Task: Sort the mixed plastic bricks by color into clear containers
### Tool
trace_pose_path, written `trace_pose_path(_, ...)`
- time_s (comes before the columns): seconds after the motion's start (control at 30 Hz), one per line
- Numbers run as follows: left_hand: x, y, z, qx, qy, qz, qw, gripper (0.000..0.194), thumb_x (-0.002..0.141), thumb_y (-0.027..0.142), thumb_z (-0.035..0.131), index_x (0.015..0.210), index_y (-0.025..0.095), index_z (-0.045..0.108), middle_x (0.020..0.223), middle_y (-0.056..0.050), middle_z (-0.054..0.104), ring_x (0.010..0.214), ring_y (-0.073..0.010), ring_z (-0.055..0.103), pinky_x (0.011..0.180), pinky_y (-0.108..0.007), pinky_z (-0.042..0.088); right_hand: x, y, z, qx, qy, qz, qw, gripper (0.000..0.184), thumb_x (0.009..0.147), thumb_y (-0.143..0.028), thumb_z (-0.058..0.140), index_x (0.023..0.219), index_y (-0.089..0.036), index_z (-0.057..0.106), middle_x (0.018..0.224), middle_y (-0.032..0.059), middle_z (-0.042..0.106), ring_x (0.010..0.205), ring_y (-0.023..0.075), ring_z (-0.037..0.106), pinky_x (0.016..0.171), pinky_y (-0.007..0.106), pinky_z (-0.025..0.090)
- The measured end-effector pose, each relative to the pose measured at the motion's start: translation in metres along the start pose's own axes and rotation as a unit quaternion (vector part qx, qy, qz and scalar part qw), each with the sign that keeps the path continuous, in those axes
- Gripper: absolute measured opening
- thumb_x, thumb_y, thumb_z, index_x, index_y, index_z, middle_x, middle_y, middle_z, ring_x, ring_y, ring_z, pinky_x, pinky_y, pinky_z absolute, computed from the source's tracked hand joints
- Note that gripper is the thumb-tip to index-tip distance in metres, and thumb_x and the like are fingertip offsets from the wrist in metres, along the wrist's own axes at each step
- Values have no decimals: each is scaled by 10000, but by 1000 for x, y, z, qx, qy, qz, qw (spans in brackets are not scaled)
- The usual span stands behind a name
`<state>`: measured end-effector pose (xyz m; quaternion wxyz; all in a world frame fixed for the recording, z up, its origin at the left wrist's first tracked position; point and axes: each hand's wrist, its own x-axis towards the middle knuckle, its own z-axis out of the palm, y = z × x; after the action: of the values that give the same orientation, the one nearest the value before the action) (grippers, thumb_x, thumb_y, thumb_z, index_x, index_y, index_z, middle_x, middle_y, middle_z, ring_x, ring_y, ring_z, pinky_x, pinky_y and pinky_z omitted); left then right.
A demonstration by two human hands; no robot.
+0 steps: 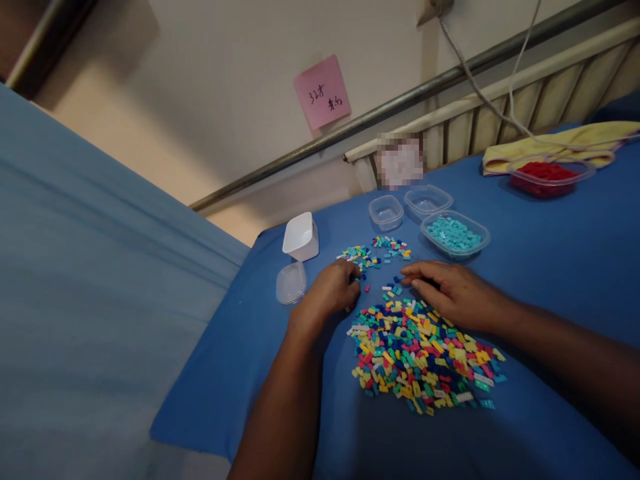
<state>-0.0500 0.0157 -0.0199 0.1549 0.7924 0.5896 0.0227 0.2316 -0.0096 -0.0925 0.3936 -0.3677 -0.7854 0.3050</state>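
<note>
My left hand (pixel 334 288) rests at the near-left edge of a small loose pile of toy bricks (pixel 367 257). Its fingers are curled together, and whatever may be between them is hidden. To the right, my right hand (pixel 445 287) lies low over the sheet with fingers stretched leftward and the thumb apart; nothing shows in it. A few stray bricks (pixel 392 291) lie between the two hands. Nearer to me spreads a large heap of mixed-colour bricks (pixel 420 353) in yellow, pink, green, white and dark blue, its upper edge close under the right hand.
Beyond my right hand stands a clear tub of turquoise bricks (pixel 455 235). Two clear tubs, one small (pixel 386 212) and one larger (pixel 429 200), sit behind. A white container (pixel 301 237), a clear lid (pixel 291 283), a tub of red pieces (pixel 547 179) and a yellow cloth (pixel 565 143) surround them.
</note>
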Motion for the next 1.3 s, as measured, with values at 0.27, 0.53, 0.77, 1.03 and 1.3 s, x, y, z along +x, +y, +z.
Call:
trace_pose_path(0.27,0,5,0,101,21,16,994,313,895,167,581,1157,199,749,1117,-97,736,949,-243,689,789,-319,490,0,1,1,-2,1,-3,1000,299,1071,-309,528,1273,-267,744,1170,72,830,1077,285,784,942,456,613)
trace_pose_path(0.53,-1,-1,2,91,15,1,996,239,875,133,581,1053,186,731,1097,-99,709,889,-230,680,752,-318,485,-2,2,3,-13,4,-18,1000,310,1070,-284,534,1297,-263,744,1230,79,818,1133,290,772,1002,489,608)
trace_pose_path(0.77,-1,1,3,100,22,28,994,248,896,116,566,1057,175,745,1125,-114,716,930,-240,679,800,-327,499,-6,-4,2,-47,-27,-39,998,313,1078,-298,557,1321,-268,752,1241,75,818,1121,285,771,983,472,609)
trace_pose_path(1.03,1,-8,5,48,36,5,998,337,873,90,570,1132,176,767,1204,-117,736,1089,-263,696,932,-341,513,-3,-5,0,-17,-6,-24,1000,293,1076,-300,573,1284,-295,779,1176,40,837,1062,254,790,929,406,614)
trace_pose_path(1.3,-2,4,-7,100,-16,-19,995,147,847,156,580,928,199,695,883,-72,726,722,-207,631,631,-311,382,-2,-4,1,-12,-6,-15,1000,278,1068,-300,575,1247,-279,786,1180,61,837,1073,270,792,949,431,615)
